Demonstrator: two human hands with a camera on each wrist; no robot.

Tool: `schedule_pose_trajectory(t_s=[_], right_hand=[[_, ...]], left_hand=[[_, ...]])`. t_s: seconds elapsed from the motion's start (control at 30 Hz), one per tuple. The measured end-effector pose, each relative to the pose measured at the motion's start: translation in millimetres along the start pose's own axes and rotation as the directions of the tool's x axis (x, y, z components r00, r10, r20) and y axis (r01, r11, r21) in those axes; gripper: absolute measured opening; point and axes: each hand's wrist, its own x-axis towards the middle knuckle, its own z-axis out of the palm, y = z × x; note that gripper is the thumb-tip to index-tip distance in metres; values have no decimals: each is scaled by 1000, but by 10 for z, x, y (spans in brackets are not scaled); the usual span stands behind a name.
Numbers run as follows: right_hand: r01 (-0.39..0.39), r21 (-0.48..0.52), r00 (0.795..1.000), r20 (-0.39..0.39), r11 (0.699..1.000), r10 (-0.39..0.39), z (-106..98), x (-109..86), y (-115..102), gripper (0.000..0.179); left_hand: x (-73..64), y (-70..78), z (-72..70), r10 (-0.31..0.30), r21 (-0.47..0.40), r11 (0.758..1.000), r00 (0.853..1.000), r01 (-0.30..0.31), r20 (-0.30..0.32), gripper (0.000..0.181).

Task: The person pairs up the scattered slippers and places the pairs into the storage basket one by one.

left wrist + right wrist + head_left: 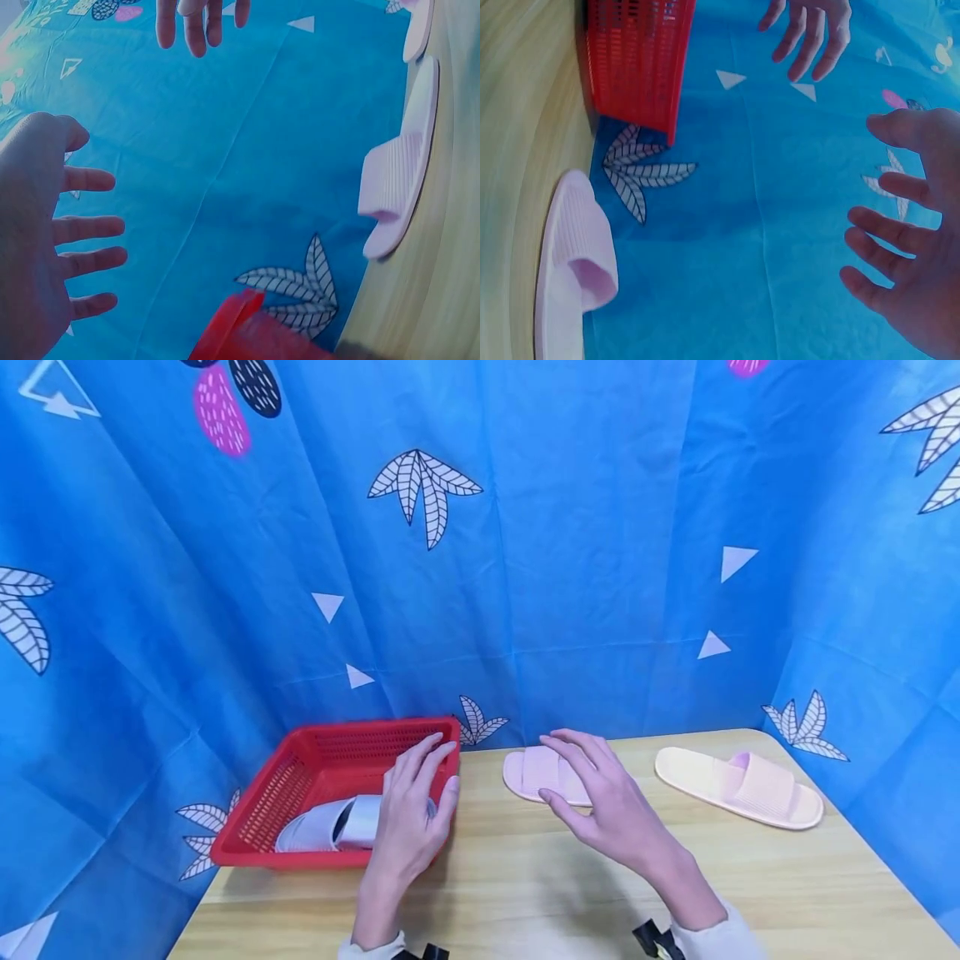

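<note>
Left hand [411, 812] near red basket [300, 860], right hand [613, 803] near pink slipper [537, 771]; fingers apart on both.

Head cam high on near side, looks forward and down across table [517, 902]; both wrist cams closer, rolled sideways, facing far curtain [585, 552], sharing pink slipper [391, 176] and red basket [649, 120].

The basket [375, 742] is red, its slipper [362, 822] perhaps silver, the middle slipper [538, 771] pink, the right slipper [761, 787] cream.
</note>
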Motion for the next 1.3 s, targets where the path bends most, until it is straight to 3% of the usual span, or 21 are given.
schedule_pose_trajectory(t_s=[0.27,0.7,0.9,1.03,1.3], right_hand=[[-33,-14,999,-25,999,33,-209,-18,110,61],[-52,-79,992,-118,996,42,-602,-107,249,72],[-49,-73,991,-124,996,39,-703,-141,299,75],[-93,-66,989,-122,993,85,-808,-169,351,77],[-121,-123,978,-184,985,97,-1025,-252,539,79]], left_hand=[[114,135,153,32,-94,995,1000,-31,2,59],[351,315,373,131,-131,983,991,-129,8,55],[351,354,436,117,-151,982,993,-116,-1,58],[352,385,510,102,-160,982,995,-101,-2,59],[428,472,673,133,-155,980,991,-128,23,63]])
